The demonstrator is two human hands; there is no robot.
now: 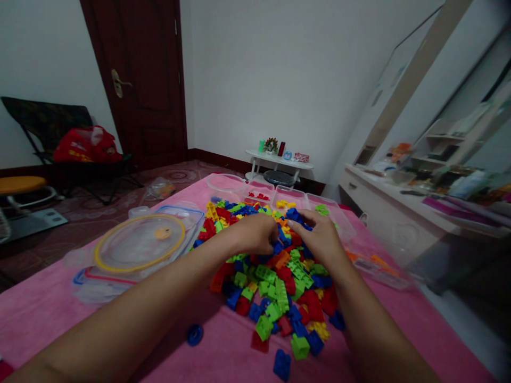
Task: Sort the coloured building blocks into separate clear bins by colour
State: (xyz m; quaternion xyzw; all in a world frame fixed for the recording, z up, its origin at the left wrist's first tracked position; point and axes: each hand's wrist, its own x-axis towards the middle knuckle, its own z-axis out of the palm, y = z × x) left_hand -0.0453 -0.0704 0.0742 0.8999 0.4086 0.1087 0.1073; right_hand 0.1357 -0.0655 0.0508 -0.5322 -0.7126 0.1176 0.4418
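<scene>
A big heap of toy building bricks (281, 290) in red, blue, green, yellow and orange spreads over the pink cloth. My left hand (257, 233) reaches into the middle of it, fingers curled downward and closed; whatever they pinch is hidden. On the heap's far right side, my right hand (321, 234) has its thumb and fingers closed around a blue brick (294, 215). Beyond the hands stand clear plastic boxes: one holds small red pieces (258, 196), another yellow pieces (286, 204), a third green pieces (321, 209).
Clear lids with coloured rims (139, 242) lie stacked left of the heap. A clear box with orange pieces (383, 265) sits at the right edge of the pink-covered table (171, 351). A blue wheel (195, 334) lies near me. A white dresser (375, 199) stands to the right.
</scene>
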